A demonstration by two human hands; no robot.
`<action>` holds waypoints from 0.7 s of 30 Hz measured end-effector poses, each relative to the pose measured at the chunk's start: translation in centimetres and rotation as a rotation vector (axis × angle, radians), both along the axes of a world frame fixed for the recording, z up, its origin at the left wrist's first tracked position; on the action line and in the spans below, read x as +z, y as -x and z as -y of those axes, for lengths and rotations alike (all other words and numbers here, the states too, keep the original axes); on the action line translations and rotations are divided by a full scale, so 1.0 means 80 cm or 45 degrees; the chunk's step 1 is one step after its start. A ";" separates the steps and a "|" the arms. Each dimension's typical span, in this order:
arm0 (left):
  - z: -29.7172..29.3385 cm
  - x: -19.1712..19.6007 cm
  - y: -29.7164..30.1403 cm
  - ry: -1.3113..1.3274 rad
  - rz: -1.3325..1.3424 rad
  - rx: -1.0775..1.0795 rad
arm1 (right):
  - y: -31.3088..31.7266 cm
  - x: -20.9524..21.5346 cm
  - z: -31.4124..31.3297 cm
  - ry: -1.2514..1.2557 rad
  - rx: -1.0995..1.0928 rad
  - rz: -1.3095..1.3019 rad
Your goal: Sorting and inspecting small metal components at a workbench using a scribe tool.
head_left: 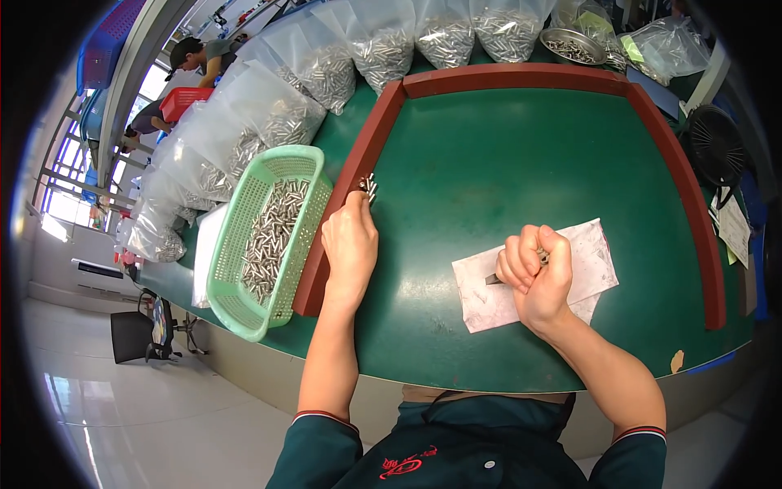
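My left hand [350, 238] is closed on a small bunch of silvery metal pins [369, 188], which stick out past its fingertips beside the dark red wooden rail [371, 155]. To its left stands a light green plastic basket [238, 324] holding many loose metal pins [273, 236]. Above a stained white cloth [481, 308] my right hand [538, 277] is curled into a fist. A few small metal pieces [543, 256] show in the fist's opening. By its fingers a small dark grey piece [492, 279] shows; whether the hand holds it, I cannot tell.
Red rails border the green tabletop [521, 147]. Clear bags of metal parts [379, 53] line the far and left edges. At the far right are a metal bowl of parts [573, 47] and a black fan [717, 147]. Two people [199, 59] work beyond the bags.
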State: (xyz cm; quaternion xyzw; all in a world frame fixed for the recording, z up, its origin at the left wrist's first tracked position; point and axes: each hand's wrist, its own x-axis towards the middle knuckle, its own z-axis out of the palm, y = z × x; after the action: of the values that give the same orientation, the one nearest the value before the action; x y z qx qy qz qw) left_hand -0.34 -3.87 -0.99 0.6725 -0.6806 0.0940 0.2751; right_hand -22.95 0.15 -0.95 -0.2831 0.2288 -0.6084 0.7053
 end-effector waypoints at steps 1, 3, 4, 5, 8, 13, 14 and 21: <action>0.001 0.000 0.003 -0.002 0.001 -0.001 | 0.001 -0.001 0.000 -0.002 -0.001 0.001; 0.002 0.003 0.012 -0.089 0.162 0.080 | 0.001 -0.001 0.001 -0.005 -0.005 -0.004; 0.003 -0.001 0.009 -0.111 0.200 0.080 | 0.001 -0.001 0.000 -0.006 -0.006 -0.002; 0.003 -0.004 0.008 -0.111 0.202 0.079 | 0.001 0.000 -0.001 -0.012 -0.006 0.000; 0.004 -0.007 0.009 -0.157 0.221 0.074 | 0.001 0.000 -0.002 -0.010 -0.007 -0.006; 0.002 -0.006 0.015 -0.285 -0.033 -0.047 | 0.002 0.000 -0.001 -0.030 -0.015 0.003; 0.001 -0.003 0.019 -0.286 -0.031 -0.054 | 0.002 -0.001 -0.001 -0.029 -0.016 0.002; -0.016 0.005 0.031 -0.335 -0.170 -0.293 | 0.003 -0.001 0.000 -0.032 0.008 0.024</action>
State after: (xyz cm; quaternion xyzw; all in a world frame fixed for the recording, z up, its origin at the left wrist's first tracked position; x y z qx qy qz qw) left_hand -2.83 -2.61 -0.60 0.6253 -0.7396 -0.0729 0.2383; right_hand -23.18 0.15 -1.05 -0.2692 0.2287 -0.6058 0.7129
